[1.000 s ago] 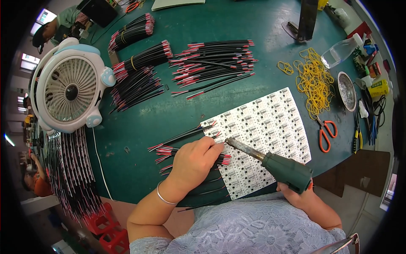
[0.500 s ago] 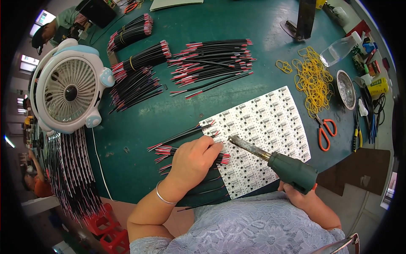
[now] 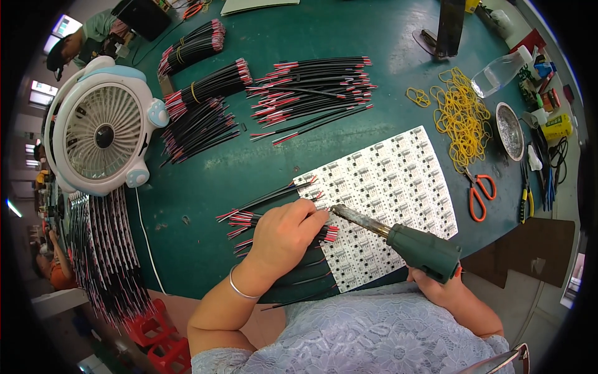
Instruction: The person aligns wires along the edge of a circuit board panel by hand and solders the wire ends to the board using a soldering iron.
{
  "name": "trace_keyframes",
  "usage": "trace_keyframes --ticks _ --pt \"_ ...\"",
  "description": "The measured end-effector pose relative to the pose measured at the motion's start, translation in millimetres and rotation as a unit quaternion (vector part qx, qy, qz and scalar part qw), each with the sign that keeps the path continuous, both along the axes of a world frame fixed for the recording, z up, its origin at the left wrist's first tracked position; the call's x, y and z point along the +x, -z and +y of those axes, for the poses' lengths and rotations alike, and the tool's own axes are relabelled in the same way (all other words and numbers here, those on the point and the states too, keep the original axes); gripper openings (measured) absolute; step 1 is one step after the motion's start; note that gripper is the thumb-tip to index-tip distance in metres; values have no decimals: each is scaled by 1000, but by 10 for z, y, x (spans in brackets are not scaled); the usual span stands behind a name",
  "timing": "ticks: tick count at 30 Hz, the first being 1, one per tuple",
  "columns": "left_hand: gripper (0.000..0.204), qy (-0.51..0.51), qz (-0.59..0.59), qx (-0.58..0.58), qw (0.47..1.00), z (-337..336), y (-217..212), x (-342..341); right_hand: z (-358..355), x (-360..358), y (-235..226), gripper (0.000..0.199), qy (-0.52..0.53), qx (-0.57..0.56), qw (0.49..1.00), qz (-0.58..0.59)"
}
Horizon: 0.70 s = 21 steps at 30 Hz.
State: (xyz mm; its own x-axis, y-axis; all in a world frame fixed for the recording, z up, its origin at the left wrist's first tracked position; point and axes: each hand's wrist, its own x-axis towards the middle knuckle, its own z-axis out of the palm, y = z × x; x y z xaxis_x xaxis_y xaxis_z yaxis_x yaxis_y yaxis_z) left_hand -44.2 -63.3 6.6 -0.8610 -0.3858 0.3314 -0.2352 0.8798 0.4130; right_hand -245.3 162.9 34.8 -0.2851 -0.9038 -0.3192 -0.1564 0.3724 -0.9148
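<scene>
Left hand (image 3: pixel 283 234): curled over a bunch of black wires (image 3: pixel 328 234) with red and white ends, thumb and forefinger drawn together at the left part of the circuit sheet.
Right hand (image 3: pixel 439 288): closed around the green handle of the soldering iron, fingers partly hidden behind it.
Soldering iron (image 3: pixel 423 251): slants up and left over the sheet, its tip just beside the left fingertips; whether it touches a wire, I cannot tell.
Circuit sheet (image 3: pixel 398 193): white, flat on the green tabletop (image 3: pixel 199 187), rows of small dark parts across it.
Wire piles: a loose pile (image 3: pixel 311 93) beyond the sheet, a yellow-banded bundle (image 3: pixel 218 81) to its left.
Right side: yellow rubber bands (image 3: pixel 461 118) between the clear bottle (image 3: pixel 498 73) and orange-handled scissors (image 3: pixel 471 177), near a metal bowl (image 3: pixel 511 132).
Left side: a white fan (image 3: pixel 103 134).
</scene>
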Motion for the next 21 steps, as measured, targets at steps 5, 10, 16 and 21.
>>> trace_keyframes --ticks 5,10,16,21 --pt "22 -1 -4 -1 1000 4 -4 -1 90 19 59 30 28 4 999 18" --pt "22 -2 -10 4 1000 1 -7 4 114 9 50 30 38 4 999 26" --pt "20 -4 6 9 1000 -29 22 15 87 -13 7 26 7 -8 1000 17" --pt "15 10 -13 8 1000 -46 27 26 81 13 13 26 32 19 999 -16"
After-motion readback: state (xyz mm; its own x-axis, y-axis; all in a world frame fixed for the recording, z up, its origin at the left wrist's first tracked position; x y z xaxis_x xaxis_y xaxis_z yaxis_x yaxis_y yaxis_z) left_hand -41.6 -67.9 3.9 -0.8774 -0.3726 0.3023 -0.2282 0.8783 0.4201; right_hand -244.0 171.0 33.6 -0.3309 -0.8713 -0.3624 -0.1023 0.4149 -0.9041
